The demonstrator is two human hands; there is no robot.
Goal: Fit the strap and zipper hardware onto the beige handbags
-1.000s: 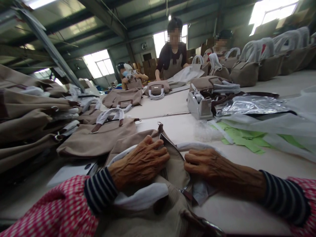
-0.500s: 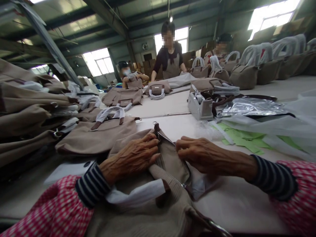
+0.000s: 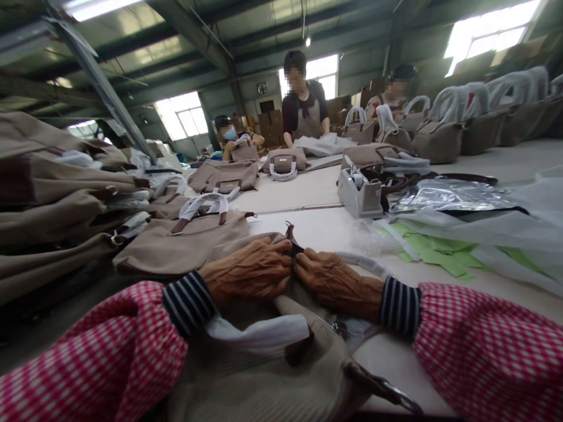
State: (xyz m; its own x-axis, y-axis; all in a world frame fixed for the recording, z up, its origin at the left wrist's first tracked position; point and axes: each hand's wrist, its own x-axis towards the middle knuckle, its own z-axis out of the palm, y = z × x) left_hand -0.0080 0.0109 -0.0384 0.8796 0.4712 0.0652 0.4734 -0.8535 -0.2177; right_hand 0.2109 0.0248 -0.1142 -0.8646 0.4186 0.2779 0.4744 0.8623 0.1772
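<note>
A taupe ribbed handbag (image 3: 272, 375) lies in front of me, its zipped mouth running away from me. My left hand (image 3: 255, 269) is closed on the bag's far end, fingers pinching the edge of the opening. Close beside it, my right hand (image 3: 329, 278) is also closed, gripping the opposite edge near the dark end tab (image 3: 289, 230) with its metal ring. The fingers hide the far part of the zip. A white-wrapped handle (image 3: 264, 334) arches over the near side, below my left wrist. At the near right corner hangs a metal clasp (image 3: 391, 392).
Stacked taupe bags (image 3: 53, 205) rise on the left, with another bag (image 3: 185, 240) beyond my left hand. A grey tape dispenser (image 3: 360, 193), green sheets (image 3: 431, 246) and clear plastic lie to the right. Finished-looking bags (image 3: 440, 140) line the back right. A co-worker (image 3: 305, 105) stands across the table.
My right hand has moved left to the bag's far end, close beside my left hand. The opening's right side is now mostly covered. The co-worker opposite has leaned left.
</note>
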